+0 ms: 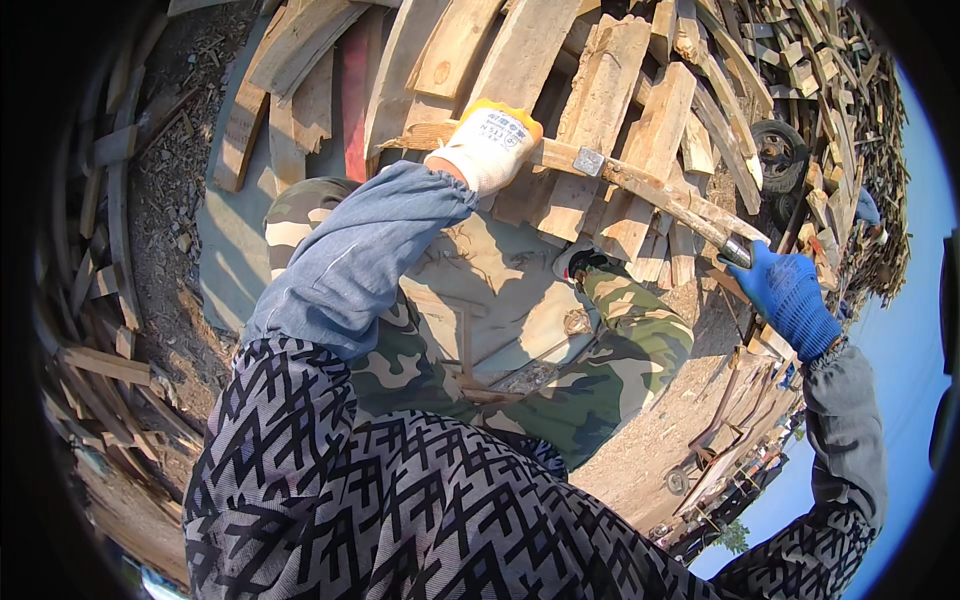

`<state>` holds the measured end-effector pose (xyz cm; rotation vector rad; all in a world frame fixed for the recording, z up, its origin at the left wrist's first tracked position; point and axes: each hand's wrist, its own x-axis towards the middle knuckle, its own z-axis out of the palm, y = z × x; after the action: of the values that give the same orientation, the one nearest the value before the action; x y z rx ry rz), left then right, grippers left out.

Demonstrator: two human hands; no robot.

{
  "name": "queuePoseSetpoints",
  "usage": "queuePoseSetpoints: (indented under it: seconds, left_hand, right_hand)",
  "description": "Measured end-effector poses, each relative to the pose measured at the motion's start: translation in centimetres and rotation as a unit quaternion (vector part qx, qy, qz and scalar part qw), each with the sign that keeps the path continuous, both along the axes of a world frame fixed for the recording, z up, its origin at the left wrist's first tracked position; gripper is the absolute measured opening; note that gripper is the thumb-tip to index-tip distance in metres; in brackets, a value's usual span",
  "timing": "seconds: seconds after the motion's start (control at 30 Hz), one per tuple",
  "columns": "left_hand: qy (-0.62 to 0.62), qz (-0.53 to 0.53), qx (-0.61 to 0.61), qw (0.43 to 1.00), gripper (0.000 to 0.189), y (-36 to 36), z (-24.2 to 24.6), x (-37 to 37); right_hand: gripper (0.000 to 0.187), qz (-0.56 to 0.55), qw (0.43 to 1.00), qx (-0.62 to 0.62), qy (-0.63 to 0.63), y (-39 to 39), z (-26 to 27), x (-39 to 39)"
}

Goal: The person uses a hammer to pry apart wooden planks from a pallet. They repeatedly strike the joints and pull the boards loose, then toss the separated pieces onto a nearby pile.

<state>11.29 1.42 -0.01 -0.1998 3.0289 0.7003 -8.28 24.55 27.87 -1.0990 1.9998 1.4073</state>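
Note:
My left hand [491,142], in a white knit glove with a yellow coating and printed writing, is closed around a narrow wooden batten [559,154]. The batten runs from its splintered left end across the boards, toward my right hand. At the right, my right hand [784,296] wears a blue coated glove and grips a hammer. The hammer's square metal head [590,160] lies over the batten, just right of my left hand. Its worn handle [660,199] slants down to a metal sleeve [737,253] at my fingers. Whether the head touches the batten, I cannot tell.
Loose planks [600,82] are layered in front of me, one red board [361,90] among them. A greenish sheet [232,247] lies under my legs. To the right are a tyred wheel [780,154], a tall wood heap [817,67] and another person's arm [870,210].

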Motion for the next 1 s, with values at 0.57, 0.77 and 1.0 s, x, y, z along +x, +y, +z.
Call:
queuePoseSetpoints:
  seconds: [0.57, 0.77, 1.0]
  left_hand:
    - [-0.156, 0.016, -0.036, 0.987, 0.039, -0.6, 1.1, -1.2]
    - [-0.084, 0.053, -0.080, 0.992, 0.087, -4.9, 4.8, 1.9]
    - [0.063, 0.172, -0.013, 0.983, 0.069, -8.9, 10.1, 9.4]
  right_hand:
    - [0.039, -0.442, 0.793, -0.384, -0.169, 20.7, -20.0, -1.8]
    - [0.038, -0.755, 0.403, -0.476, -0.201, 19.9, -18.8, 7.2]
    - [0.038, -0.659, 0.373, -0.628, -0.181, 17.2, -20.7, 15.7]
